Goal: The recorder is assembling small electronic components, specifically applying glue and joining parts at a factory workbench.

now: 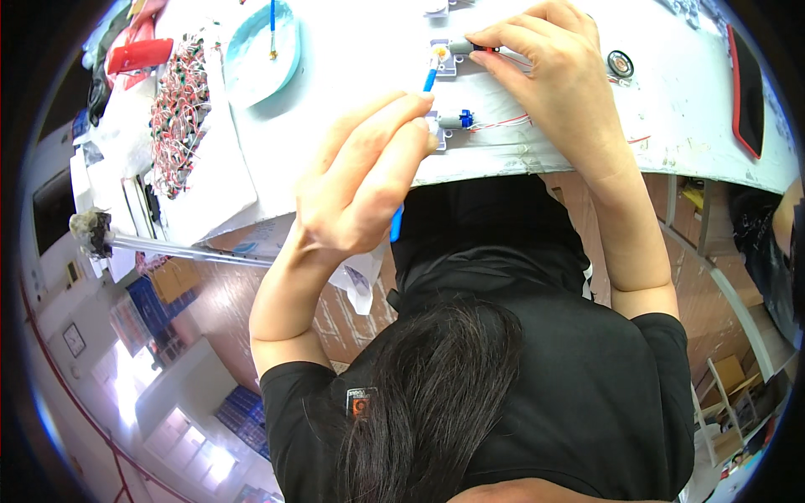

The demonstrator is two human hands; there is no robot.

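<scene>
My left hand is closed around a thin blue-handled brush. Its tip meets yellowish stuff on a small pale plastic gear housing. A silver motor joins that housing on the right. Thumb and fingers of my right hand pinch the motor's dark end, where red and white wires come out. Just nearer to me lies a second motor unit with a blue end and wires, partly hidden behind my left fingers. Part of a third pale housing shows at the far edge.
To the left stands a light-blue dish with another blue brush in it. Beyond it lies a heap of wired parts and a red object. At right are a small round speaker and a red-edged phone.
</scene>
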